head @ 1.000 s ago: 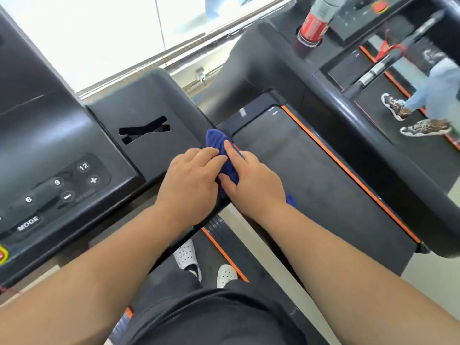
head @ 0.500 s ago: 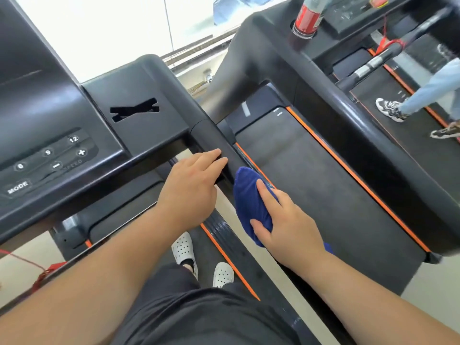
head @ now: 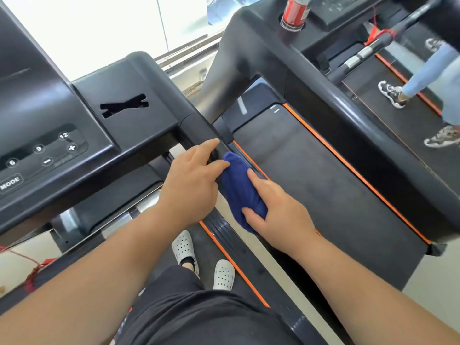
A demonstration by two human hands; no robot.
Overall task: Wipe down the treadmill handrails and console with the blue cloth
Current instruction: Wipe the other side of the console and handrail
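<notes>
The blue cloth is wrapped over the near part of the black right handrail. My right hand grips the cloth round the rail, thumb at the near side and index finger laid along it. My left hand rests on the handrail just left of the cloth, fingers fairly straight and touching the rail and the cloth's edge. The black console, with its speed buttons and a MODE key, spreads over the left of the view.
A second treadmill's belt with orange trim lies to the right. Its console holds a red can. Another person's legs and trainers are on a third treadmill at far right. My white clogs stand below.
My right hand with the cloth slid down the rail toward me, then back up a little. My left hand let go of the cloth and now lies flat on the rail.
</notes>
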